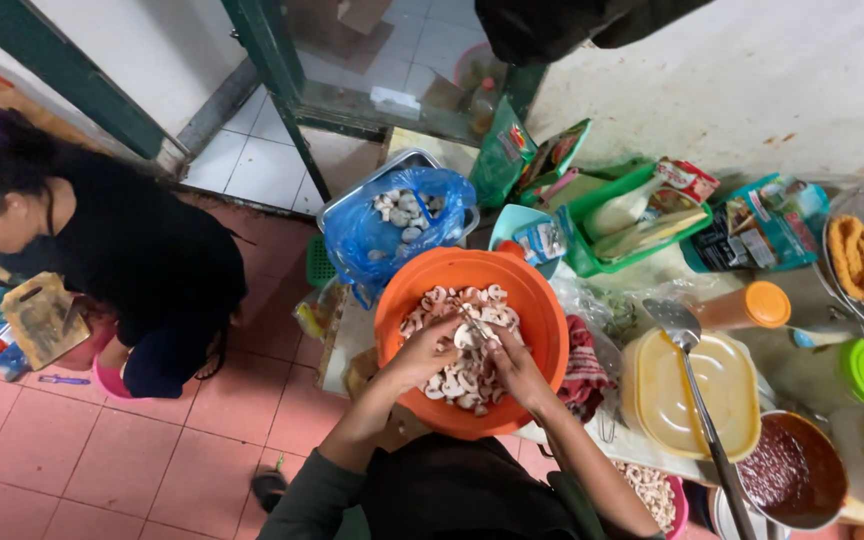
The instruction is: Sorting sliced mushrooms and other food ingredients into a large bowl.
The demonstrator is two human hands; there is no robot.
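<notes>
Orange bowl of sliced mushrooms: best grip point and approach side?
Take the orange bowl by its bare rim on the right, probably coming from above that side. The left hand and right hand work over its middle and near edge, and the blue bag crowds the far-left rim, so the right rim is the most open part.

Bowl [542, 330] of sliced mushrooms [462, 375] sits at the table's near left, both hands over it: left hand [422, 350], right hand [514, 365] holding what may be a small knife. Bag of whole mushrooms [402, 215] in a tray [372, 185] lies far left behind the bowl. Right of the bowl: lidded tub [657, 400] with spatula [702, 400] across it, pot of sauce [792, 470] nearer right; another person [122, 250] crouches on the floor far left.
</notes>
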